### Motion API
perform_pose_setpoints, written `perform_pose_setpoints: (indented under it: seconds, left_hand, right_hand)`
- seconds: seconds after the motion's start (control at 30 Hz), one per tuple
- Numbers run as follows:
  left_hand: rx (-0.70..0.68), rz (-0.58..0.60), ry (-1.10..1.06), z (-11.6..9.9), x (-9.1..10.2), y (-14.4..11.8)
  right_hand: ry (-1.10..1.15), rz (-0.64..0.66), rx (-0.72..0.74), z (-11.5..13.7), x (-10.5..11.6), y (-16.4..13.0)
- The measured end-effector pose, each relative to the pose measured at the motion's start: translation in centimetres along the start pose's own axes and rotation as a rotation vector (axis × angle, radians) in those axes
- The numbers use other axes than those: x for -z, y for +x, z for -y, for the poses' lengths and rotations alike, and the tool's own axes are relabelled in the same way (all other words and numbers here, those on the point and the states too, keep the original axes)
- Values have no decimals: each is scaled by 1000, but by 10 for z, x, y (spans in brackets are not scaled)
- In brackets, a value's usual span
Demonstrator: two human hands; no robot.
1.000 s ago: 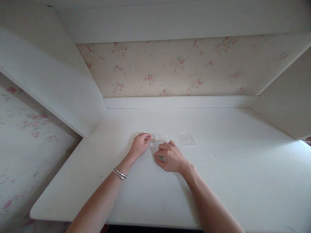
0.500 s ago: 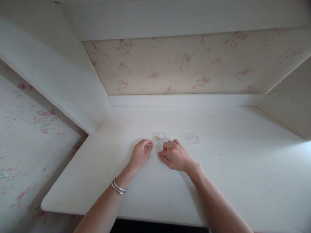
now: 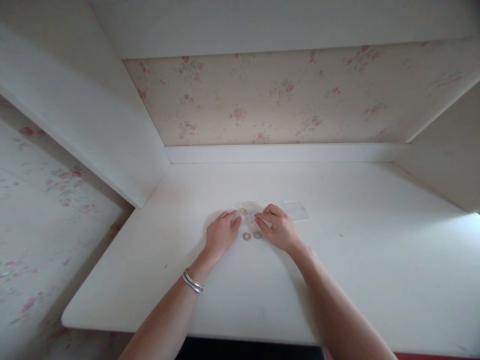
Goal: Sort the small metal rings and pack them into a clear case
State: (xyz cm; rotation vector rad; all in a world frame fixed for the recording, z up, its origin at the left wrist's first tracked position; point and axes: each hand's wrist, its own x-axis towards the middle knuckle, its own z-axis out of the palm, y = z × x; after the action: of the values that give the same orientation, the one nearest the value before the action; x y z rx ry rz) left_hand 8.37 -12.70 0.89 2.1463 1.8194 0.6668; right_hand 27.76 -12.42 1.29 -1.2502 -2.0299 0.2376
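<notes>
White tabletop (image 3: pixel 337 260) under floral wallpaper (image 3: pixel 285 95); both hands, left (image 3: pixel 221 235) and right (image 3: pixel 279 230), rest loosely open touching a small clear plastic box (image 3: pixel 248 210), holding nothing; two small rings (image 3: pixel 252 235) lie between them.

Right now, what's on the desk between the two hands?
In the head view, two small rings lie between the left hand and right hand: a pinkish ring and a greenish ring, side by side on the white desk.
</notes>
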Motion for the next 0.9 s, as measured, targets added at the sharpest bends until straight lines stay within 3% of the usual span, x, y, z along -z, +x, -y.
perform_pose_setpoints:
  seconds: [0.1, 0.2, 0.67, 0.8, 0.9]
  left_hand:
    - [-14, 16, -19, -3, -1, 2]
    - [-29, 37, -26, -6, -3, 3]
    - [-39, 30, -75, -7, -5, 2]
    - [-86, -9, -216, -5, -1, -3]
    - [-170, 42, -288, -5, 7, -12]
  right_hand:
    - [-20, -123, -162, -13, -2, 1]
    - [-38, -164, -239, -21, -2, 2]
    - [-52, -100, -304, -16, -14, 1]
    - [-40, -80, -319, -17, -15, 1]
    - [-7, -104, -321, -19, -13, 2]
